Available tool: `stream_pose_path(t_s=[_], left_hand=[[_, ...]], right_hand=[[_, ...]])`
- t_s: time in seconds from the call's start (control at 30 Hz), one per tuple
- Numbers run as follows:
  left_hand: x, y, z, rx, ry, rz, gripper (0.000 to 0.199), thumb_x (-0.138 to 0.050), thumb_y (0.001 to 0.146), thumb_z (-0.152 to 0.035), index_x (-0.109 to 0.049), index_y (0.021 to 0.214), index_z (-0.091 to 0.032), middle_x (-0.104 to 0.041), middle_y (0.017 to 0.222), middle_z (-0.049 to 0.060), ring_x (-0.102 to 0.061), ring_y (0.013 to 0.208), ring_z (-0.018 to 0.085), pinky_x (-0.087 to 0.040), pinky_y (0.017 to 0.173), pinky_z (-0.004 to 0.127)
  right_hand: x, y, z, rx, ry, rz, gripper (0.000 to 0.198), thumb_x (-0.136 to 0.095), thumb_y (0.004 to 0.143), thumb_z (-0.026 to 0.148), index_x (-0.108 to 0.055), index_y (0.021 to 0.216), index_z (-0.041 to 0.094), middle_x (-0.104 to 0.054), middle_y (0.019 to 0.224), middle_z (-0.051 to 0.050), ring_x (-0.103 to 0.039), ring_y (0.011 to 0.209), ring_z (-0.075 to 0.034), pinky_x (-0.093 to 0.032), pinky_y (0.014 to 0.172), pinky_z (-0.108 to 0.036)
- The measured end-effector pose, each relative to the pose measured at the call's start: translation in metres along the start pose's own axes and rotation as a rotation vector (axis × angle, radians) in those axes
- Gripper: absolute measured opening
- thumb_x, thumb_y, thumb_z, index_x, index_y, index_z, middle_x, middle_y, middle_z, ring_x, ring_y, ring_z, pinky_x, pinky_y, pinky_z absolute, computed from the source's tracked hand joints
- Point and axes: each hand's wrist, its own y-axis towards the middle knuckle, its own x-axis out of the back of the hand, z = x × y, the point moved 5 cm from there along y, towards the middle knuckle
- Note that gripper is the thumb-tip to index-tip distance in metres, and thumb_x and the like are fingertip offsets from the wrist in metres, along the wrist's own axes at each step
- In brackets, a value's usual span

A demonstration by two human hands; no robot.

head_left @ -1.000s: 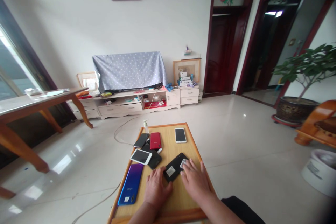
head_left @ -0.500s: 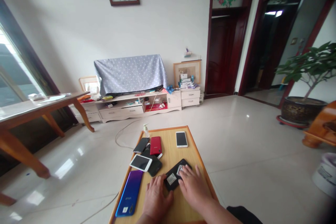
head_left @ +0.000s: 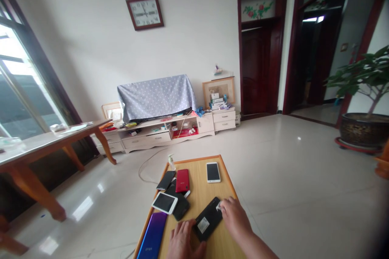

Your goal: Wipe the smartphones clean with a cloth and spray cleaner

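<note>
A black phone [head_left: 208, 222], lying back-up on the small wooden table [head_left: 226, 178], is pinned between both hands. The left hand [head_left: 184, 243] is laid flat with fingers spread at the phone's near end, gripping nothing. The right hand [head_left: 235, 218] is curled over the far corner, where a small pale piece [head_left: 218, 207] is touched by the fingertips; whether it is pinched cannot be told. Judging by this, the handling looks only begun. Beyond the left hand lie a blue-purple phone [head_left: 152, 238], a white phone [head_left: 164, 202] and a red phone [head_left: 182, 180].
</note>
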Motion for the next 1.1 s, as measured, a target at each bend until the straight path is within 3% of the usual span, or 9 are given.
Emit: stream_pose_path(t_s=[0.13, 0.33, 0.6, 0.83, 1.1], left_hand=[[0.001, 0.004, -0.001, 0.043, 0.011, 0.068, 0.064, -0.071, 0.067, -0.042, -0.059, 0.129, -0.028, -0.063, 0.134, 0.006, -0.052, 0.129, 0.028, -0.039, 0.106, 0.037], [0.005, 0.008, -0.005, 0.108, 0.020, 0.151, 0.067, -0.072, 0.066, -0.043, -0.059, 0.130, -0.028, -0.062, 0.135, 0.006, -0.051, 0.131, 0.029, -0.037, 0.107, 0.038], [0.006, 0.014, -0.018, -0.035, 0.038, 0.169, 0.055, -0.071, 0.068, -0.043, -0.067, 0.120, -0.027, -0.070, 0.123, 0.007, -0.057, 0.119, 0.032, -0.041, 0.103, 0.042], [0.017, 0.015, -0.027, -0.145, 0.089, 0.159, 0.036, -0.064, 0.075, -0.042, -0.070, 0.108, -0.028, -0.074, 0.110, 0.005, -0.062, 0.109, 0.030, -0.047, 0.097, 0.042], [0.014, 0.019, -0.026, -0.156, 0.227, 0.195, 0.034, -0.052, 0.087, -0.032, -0.065, 0.118, -0.027, -0.072, 0.118, 0.007, -0.066, 0.107, 0.029, -0.051, 0.095, 0.041]], right_hand=[[0.000, 0.002, -0.012, -0.046, -0.018, -0.037, 0.025, -0.044, 0.092, 0.012, -0.064, 0.101, 0.023, -0.066, 0.103, -0.004, -0.062, 0.097, -0.018, -0.043, 0.081, -0.026], [0.002, 0.005, -0.013, -0.110, -0.056, -0.035, 0.021, -0.043, 0.095, 0.016, -0.063, 0.091, 0.022, -0.066, 0.101, -0.006, -0.064, 0.090, -0.018, -0.041, 0.074, -0.027], [-0.006, 0.011, -0.021, -0.159, 0.027, -0.014, 0.019, -0.047, 0.093, 0.020, -0.058, 0.079, 0.023, -0.066, 0.090, -0.004, -0.064, 0.082, -0.017, -0.038, 0.070, -0.027], [-0.008, 0.020, -0.035, -0.214, 0.258, -0.026, 0.019, -0.047, 0.092, 0.027, -0.055, 0.075, 0.025, -0.067, 0.079, -0.001, -0.062, 0.076, -0.017, -0.038, 0.066, -0.026], [-0.016, 0.021, -0.034, -0.344, 0.691, -0.008, 0.033, -0.042, 0.091, 0.051, -0.055, 0.075, 0.025, -0.057, 0.062, 0.004, -0.059, 0.061, -0.016, -0.043, 0.054, -0.024]])
